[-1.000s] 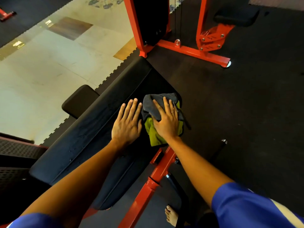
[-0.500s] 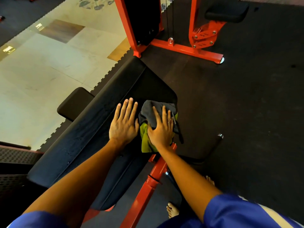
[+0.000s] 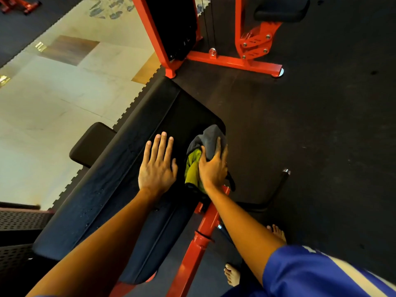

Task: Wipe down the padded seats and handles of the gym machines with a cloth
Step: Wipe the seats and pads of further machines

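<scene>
- The left hand (image 3: 157, 168) lies flat on the black padded seat (image 3: 120, 168), fingers straight and slightly spread, holding nothing.
- The right hand (image 3: 214, 166) presses down on the cloth (image 3: 211, 138), thumb spread and forefinger stretched along it; the other fingers pass out of sight over the pad's right edge.
- The cloth is grey with a yellow-green side showing, bunched at the right edge of the seat, just beside the left hand.
- A red frame (image 3: 201, 239) runs under the seat toward the person, whose bare feet (image 3: 232, 275) stand on the dark rubber floor (image 3: 321, 125).
- A black bar with a chrome tip (image 3: 278, 189) juts out to the right of the seat.
- Further off stands another red machine (image 3: 233, 61); pale tiles (image 3: 42, 103) lie to the left.
</scene>
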Motion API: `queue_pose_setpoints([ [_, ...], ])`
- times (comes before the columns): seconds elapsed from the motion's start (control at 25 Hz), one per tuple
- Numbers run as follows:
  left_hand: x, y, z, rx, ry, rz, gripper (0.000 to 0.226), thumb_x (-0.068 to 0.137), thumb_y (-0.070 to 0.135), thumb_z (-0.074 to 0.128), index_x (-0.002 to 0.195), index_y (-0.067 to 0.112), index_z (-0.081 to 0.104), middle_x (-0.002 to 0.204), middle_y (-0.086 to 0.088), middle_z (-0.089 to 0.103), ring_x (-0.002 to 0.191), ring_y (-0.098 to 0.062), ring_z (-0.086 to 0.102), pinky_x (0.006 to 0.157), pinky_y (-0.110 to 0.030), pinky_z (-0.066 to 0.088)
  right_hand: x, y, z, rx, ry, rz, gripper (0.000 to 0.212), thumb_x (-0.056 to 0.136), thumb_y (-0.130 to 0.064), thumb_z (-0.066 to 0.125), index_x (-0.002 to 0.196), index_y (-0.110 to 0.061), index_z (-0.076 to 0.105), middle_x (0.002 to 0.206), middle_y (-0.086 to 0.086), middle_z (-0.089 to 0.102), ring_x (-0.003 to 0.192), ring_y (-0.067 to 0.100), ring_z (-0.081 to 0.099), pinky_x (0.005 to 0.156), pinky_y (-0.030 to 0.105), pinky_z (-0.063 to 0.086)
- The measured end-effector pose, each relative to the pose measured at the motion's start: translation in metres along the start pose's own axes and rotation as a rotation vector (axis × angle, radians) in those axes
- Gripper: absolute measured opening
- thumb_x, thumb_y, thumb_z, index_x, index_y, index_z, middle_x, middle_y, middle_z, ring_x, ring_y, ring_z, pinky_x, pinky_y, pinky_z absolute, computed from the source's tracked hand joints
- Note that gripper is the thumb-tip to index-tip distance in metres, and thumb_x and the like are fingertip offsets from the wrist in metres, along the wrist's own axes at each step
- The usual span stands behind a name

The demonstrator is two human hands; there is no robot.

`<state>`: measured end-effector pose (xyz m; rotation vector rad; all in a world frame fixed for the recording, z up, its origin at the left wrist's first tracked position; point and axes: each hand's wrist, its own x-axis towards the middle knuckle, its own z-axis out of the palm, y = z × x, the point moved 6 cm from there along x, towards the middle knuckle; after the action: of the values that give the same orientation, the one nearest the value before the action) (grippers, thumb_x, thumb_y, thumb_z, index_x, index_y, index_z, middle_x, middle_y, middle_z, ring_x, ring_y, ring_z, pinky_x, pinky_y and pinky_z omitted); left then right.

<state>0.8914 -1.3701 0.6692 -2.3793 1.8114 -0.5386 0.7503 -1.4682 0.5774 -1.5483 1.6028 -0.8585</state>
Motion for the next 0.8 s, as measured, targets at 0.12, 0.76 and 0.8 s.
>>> queue_pose_setpoints([
  [0.12, 0.0, -0.001, 0.001, -0.014, 0.013, 0.001, 0.066, 0.104, 0.037, 0.031, 0.162, 0.007, 0.017, 0.169, -0.016, 0.009, 0.158, -0.029, 0.005, 0.127, -0.051, 0.012, 0.032, 0.008, -0.001, 0.047, 0.016, 0.05, 0.066, 0.102, -0.051, 0.058, 0.155, -0.014, 0.047, 0.152, 0.02, 0.052, 0.134, 0.041, 0.054, 0.105, 0.049, 0.047],
  [0.76, 0.001, 0.0, 0.003, 0.014, 0.002, 0.007, 0.067, 0.105, 0.039, 0.028, 0.162, 0.007, 0.015, 0.17, -0.016, 0.008, 0.158, -0.029, 0.003, 0.127, -0.05, 0.009, -0.007, 0.028, 0.001, 0.251, -0.066, 0.194, 0.068, 0.099, -0.043, 0.063, 0.156, -0.012, 0.044, 0.15, 0.02, 0.054, 0.138, 0.038, 0.052, 0.113, 0.041, 0.039],
  [0.8, 0.001, 0.0, 0.003, 0.016, 0.006, 0.01, 0.066, 0.105, 0.038, 0.028, 0.162, 0.007, 0.015, 0.17, -0.016, 0.008, 0.158, -0.029, 0.003, 0.127, -0.05, 0.009, -0.001, 0.033, 0.002, 0.302, -0.068, 0.316, 0.066, 0.101, -0.045, 0.06, 0.156, -0.012, 0.043, 0.149, 0.019, 0.055, 0.136, 0.039, 0.053, 0.11, 0.043, 0.042],
])
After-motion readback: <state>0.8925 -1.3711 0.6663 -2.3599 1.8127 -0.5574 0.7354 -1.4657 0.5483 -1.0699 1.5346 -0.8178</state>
